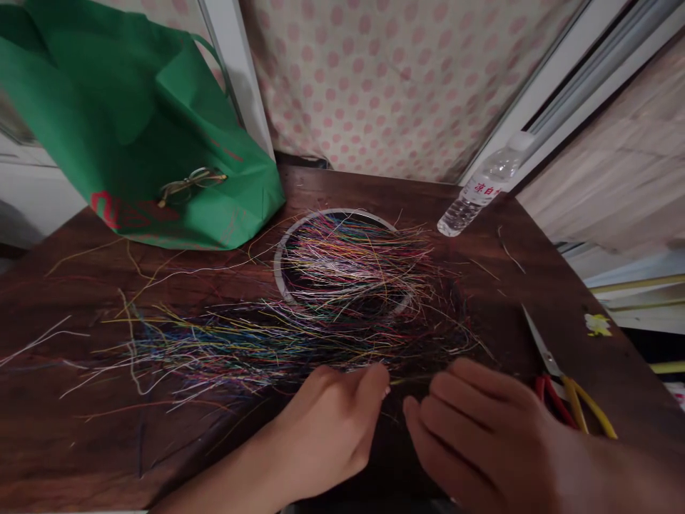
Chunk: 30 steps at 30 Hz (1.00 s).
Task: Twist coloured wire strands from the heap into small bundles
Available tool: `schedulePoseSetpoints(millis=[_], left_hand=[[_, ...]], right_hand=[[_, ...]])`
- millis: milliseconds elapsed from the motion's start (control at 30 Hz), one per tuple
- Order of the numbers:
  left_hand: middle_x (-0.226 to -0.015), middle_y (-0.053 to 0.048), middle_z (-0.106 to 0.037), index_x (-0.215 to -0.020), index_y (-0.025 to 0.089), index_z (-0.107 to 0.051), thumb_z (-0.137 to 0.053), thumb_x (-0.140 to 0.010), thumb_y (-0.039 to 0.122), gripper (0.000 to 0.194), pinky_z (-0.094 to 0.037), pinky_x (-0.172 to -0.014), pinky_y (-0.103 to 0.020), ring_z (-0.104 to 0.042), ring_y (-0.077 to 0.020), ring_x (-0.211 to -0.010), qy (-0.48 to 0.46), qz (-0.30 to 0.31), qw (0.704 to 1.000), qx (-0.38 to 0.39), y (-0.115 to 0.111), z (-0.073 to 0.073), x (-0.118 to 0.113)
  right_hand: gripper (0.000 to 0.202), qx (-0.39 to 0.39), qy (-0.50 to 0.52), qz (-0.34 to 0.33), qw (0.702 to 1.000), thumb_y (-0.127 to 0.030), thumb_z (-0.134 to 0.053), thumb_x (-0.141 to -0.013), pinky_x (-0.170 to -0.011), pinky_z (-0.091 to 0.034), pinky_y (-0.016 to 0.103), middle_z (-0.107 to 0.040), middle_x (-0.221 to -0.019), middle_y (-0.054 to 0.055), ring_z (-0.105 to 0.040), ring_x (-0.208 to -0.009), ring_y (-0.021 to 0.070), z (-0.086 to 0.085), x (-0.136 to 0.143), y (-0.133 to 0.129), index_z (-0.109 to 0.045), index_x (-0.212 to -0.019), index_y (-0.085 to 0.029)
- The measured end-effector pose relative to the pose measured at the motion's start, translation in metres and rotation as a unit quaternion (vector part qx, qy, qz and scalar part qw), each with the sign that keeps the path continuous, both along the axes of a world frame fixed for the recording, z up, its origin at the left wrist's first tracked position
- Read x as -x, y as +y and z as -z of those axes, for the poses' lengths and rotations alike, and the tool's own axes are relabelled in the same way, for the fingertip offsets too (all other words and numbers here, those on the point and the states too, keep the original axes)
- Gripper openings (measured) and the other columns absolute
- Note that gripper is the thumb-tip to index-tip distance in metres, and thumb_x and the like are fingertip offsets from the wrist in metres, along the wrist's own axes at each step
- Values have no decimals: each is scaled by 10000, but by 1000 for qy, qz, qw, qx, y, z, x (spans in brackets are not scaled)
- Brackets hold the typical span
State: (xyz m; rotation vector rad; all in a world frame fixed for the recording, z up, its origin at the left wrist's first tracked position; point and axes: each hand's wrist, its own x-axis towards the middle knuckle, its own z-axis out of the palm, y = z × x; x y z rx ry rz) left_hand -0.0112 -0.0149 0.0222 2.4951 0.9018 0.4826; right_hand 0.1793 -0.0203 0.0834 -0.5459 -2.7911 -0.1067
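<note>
My left hand (337, 417) is closed in a pinch at the table's near side, thumb against the bent forefinger. To its right, my right hand (476, 428) has its fingers curled and bunched together. A small gap separates the two hands, and whatever their fingertips hold is hidden or too thin to make out. Just beyond them lies a long loose pile of thin coloured wires (230, 350), spread left to right. Behind that, a second bundle of thin coloured wires (353, 260) rests across a round dark tray with a pale rim (279, 268).
Scissors (546, 350) with red and yellow handles lie right of my right hand. A water bottle (484, 184) stands at the back right. Eyeglasses (193, 182) rest on a green bag (176, 121) at the back left. Stray wires lie about the brown table (48, 421).
</note>
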Motion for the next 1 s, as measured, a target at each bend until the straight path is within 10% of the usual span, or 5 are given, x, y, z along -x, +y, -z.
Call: schedulePoseSetpoints(millis=[233, 533, 733, 867, 1000], left_hand=[[-635, -51, -627, -828, 141, -572, -391, -743, -6, 248, -357, -461, -297, -521, -166, -509, 18, 117, 990, -78, -8, -10, 0], [-651, -59, -640, -1000, 155, -497, -396, -832, 9, 244, -438, -514, -311, -587, -190, -547, -64, -41, 977, -199, -8, -8, 5], [-584, -9, -588, -981, 138, -454, -407, -847, 15, 188, -402, -444, -280, -531, -149, -442, -48, -129, 968, -212, -2, 4, -3], [-592, -1, -600, -948, 131, -478, -351, -877, 29, 177, -413, -424, -255, -550, -134, -439, -56, -113, 969, -214, -2, 4, -8], [-626, -16, -610, -950, 105, -496, -334, -877, 28, 194, -434, -419, -274, -570, -150, -470, -37, -46, 974, -220, 0, 2, -6]], right_hand=[[191, 350, -62, -49, 933, -111, -623, -810, -648, -462, 270, -596, -654, -29, -557, -688, 128, -27, 2, 69, -623, -643, -204], [130, 782, 305, 114, 531, -212, -754, -661, -541, -429, 201, -619, -633, -45, -542, -536, 69, 56, 11, 46, -635, -656, -160], [73, 428, 436, 269, 745, -154, -654, -770, -475, -419, 214, -594, -595, -22, -518, -519, 96, 65, 21, -4, -643, -698, -161], [157, 33, 350, 142, 925, -45, -527, -820, -437, -334, 266, -497, -489, -23, -414, -459, 112, 76, 11, -13, -645, -755, -126], [209, -100, 186, 25, 977, -66, -480, -839, -476, -361, 319, -611, -596, 68, -495, -549, 165, 54, -5, -9, -678, -772, -67]])
